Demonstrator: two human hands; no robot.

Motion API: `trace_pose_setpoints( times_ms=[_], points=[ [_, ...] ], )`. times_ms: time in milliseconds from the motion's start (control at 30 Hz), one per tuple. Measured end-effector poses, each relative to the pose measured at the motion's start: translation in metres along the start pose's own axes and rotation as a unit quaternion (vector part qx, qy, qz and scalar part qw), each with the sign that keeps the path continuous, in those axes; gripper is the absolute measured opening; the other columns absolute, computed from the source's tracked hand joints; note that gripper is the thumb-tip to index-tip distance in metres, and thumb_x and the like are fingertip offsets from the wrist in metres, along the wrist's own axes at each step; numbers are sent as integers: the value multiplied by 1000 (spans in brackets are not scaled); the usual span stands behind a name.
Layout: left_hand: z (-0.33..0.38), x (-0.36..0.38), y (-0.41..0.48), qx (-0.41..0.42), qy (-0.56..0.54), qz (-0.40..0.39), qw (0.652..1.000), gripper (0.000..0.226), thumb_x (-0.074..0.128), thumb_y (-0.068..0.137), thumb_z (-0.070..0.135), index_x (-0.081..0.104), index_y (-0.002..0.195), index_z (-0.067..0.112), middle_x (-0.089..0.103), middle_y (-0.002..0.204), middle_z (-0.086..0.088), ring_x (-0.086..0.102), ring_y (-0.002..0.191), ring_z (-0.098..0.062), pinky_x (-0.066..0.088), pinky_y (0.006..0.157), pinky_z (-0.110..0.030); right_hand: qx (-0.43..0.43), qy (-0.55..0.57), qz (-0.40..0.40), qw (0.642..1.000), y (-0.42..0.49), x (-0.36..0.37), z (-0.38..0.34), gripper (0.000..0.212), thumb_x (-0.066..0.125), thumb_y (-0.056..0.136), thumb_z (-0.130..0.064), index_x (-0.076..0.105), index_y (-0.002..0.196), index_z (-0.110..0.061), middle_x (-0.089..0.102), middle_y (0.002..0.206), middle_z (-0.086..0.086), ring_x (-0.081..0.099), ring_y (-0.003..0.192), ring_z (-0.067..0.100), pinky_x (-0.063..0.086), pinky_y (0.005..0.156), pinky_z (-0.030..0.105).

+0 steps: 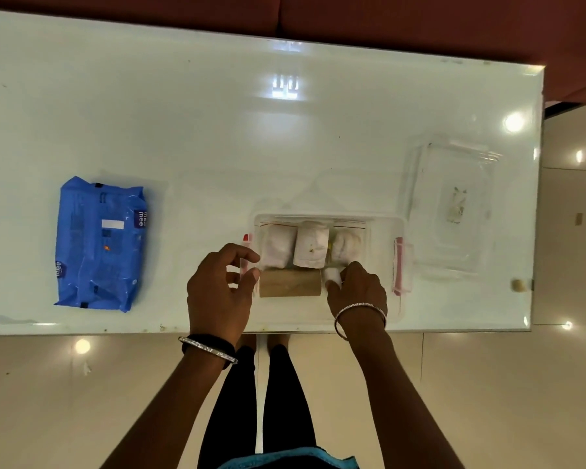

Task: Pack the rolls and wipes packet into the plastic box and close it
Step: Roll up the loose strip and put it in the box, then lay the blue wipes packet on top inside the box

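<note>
Well to the left of the plastic box (329,220), the wipes packet (100,243) is lying flat on the glossy white table (217,130), still unpacked: a soft blue pillow pack, its film creased and shiny. At the box's left end, the left hand (219,292) is hovering with fingers loosely curled and parted, thumb and forefinger bracketing the pink latch (247,239) without clearly gripping it. Inside the clear, rounded-corner box, three white rolls (312,245) are sitting side by side along the far wall, soft and slightly lumpy, while a brown cardboard-coloured roll (290,282) is lying crosswise in front of them. The right hand (357,292) is pinching a small white roll (333,275) between thumb and fingertips, just right of the brown one. To the right of the box, the transparent lid (450,208) is resting on the table. The roll-packing step seems to be finishing; next, the small roll likely needs seating beside the brown one, leaving room for the packet before lidding.
</note>
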State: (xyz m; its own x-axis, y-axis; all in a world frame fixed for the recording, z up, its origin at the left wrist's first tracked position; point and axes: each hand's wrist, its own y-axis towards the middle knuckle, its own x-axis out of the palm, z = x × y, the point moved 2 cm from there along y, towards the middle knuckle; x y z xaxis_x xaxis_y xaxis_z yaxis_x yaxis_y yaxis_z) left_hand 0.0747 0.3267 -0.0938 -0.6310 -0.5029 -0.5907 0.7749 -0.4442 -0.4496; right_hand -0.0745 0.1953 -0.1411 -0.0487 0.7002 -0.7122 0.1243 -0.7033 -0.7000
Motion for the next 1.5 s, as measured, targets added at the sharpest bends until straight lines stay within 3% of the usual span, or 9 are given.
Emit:
trace_pose_setpoints(
  times_ms=[300, 400, 533, 733, 833, 933, 1200, 1367, 1500],
  points=[
    [-13, -9, 2, -17, -103, -18, 994, 15, 68, 86, 11, 70, 94, 24, 68, 99, 5, 69, 80, -15, 60, 64, -30, 34, -14, -8, 999, 6, -6, -2, 45, 73, 80, -47, 68, 106, -11, 69, 108, 14, 64, 106, 34, 49, 85, 35],
    [-25, -22, 2, -44, -142, 1, 989, 13, 66, 88, 15, 70, 99, 21, 69, 101, 4, 69, 85, -17, 61, 66, -32, 34, -25, 60, 997, -7, -28, -11, 29, 68, 84, -44, 73, 93, -17, 71, 98, 11, 65, 94, 34, 44, 71, 30],
    [-52, -50, 6, -135, -227, 40, 964, 14, 64, 88, 8, 69, 97, 18, 70, 93, 0, 70, 85, -24, 61, 65, -30, -34, 9, 143, 989, -34, -45, -58, 16, 61, 83, -31, 71, 80, -19, 71, 83, 7, 59, 73, 31, 36, 62, 27],
    [-104, -95, 12, -225, -271, 148, 924, 15, 64, 87, 3, 68, 95, 16, 69, 96, -9, 69, 85, -27, 57, 66, -30, -190, 28, 163, 968, -65, -37, -154, 13, 60, 83, -17, 71, 89, -21, 74, 87, 1, 68, 87, 27, 52, 72, 32],
    [-132, -115, 13, -291, -246, 258, 888, 25, 72, 81, 10, 62, 104, 14, 66, 109, -13, 63, 81, -21, 56, 77, -37, -317, 74, 140, 935, -73, -18, -202, 10, 62, 84, -19, 69, 91, -19, 72, 88, -2, 67, 86, 21, 52, 76, 34],
    [-155, -125, 17, -348, -226, 317, 853, 55, 80, 74, 18, 51, 119, 9, 56, 123, -16, 54, 87, -18, 45, 74, -24, -406, 61, 75, 909, -68, 11, -245, 19, 60, 90, -22, 66, 106, -15, 69, 102, 2, 63, 97, 23, 50, 84, 36],
    [-190, -125, 35, -456, -370, 218, 779, 91, 88, 59, 42, 43, 132, 9, 56, 113, -8, 57, 102, -26, 49, 96, -49, -420, 40, -27, 906, -44, 82, -313, 55, 60, 93, -39, 48, 139, -11, 53, 137, 10, 47, 126, 29, 38, 102, 34],
    [-201, -123, 43, -412, -484, 185, 749, 58, 84, 69, 21, 60, 119, 5, 70, 113, -13, 69, 100, -26, 57, 74, -34, -407, -18, -8, 913, -39, 105, -321, 64, 63, 89, -43, 45, 141, -11, 51, 137, 10, 43, 127, 31, 40, 101, 37],
    [-203, -127, 42, -379, -491, 158, 768, 26, 79, 75, 13, 69, 98, 16, 73, 98, -3, 70, 84, -13, 54, 58, -24, -363, -4, -46, 931, -28, 98, -320, 68, 77, 79, -38, 51, 137, -12, 58, 129, 12, 54, 119, 30, 47, 100, 41]
  ],
)
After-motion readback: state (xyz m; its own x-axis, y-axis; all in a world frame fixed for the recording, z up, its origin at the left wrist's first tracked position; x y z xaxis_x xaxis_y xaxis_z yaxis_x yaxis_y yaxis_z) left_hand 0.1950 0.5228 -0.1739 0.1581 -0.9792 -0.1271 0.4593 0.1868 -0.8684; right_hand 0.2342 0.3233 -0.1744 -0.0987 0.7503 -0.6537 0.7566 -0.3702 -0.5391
